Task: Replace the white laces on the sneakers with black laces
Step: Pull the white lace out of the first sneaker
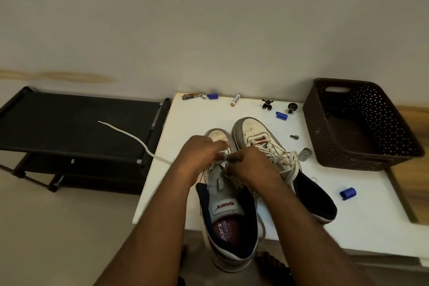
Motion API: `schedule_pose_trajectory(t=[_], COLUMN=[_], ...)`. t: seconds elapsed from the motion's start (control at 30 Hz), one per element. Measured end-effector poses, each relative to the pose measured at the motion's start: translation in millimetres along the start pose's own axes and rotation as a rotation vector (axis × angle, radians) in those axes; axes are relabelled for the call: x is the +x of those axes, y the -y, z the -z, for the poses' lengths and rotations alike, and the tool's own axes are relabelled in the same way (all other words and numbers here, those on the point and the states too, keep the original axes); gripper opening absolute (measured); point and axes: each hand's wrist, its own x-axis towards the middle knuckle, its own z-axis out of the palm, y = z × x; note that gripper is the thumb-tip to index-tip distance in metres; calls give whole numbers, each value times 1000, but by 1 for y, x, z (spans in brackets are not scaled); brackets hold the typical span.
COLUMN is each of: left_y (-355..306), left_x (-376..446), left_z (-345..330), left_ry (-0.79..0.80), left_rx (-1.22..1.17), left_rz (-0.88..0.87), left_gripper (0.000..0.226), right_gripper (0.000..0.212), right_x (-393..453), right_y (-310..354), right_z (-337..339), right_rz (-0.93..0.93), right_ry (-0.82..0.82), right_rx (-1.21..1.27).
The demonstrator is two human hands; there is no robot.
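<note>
Both hands meet over the near white leather sneaker (228, 213), which sits on the front edge of the white tabletop (199, 118) with its heel hanging off toward the person. The left hand (199, 155) curls its fingers over the eyelet rows just behind the toe, and the right hand (251, 167) pinches in from the other side, fingertips all but touching the left's; they seem closed on the lace at the eyelets, though the exact strand is hidden under the knuckles. A long flat white lace (137, 143) runs out from under the left hand, off the table's left edge and across the black fabric shoe rack (69, 123), its tip lying free there. The second white sneaker (274, 153) stands just beside the first on its right, white laces bunched and loose. Farther right sits a dark brown woven plastic basket (362, 123). Small blue plastic cylinders (347, 193) and a battery (235, 100) lie scattered about.
</note>
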Motion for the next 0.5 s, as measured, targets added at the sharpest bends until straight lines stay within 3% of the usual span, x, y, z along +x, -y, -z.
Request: schedule_pose_trajectory(t=[0.07,0.17,0.3,0.5], left_y=[5,7,4,4], left_x=[4,4,5,9], left_z=[-2,-5,-8,-19], left_ry=[-45,-121,-208,-210], left_rx=[304,569,724,880], left_rz=[-137,-255,-256,-222], left_gripper=[18,17,24,31], right_gripper=[23,23,23,27], right_x=[0,2,2,6], right_y=[0,-2,-4,-8], right_z=[0,0,0,-3], right_rz=[7,7,4,-18], right_ry=[-2,-5,7,3], right_rx=[-8,-1,18,54])
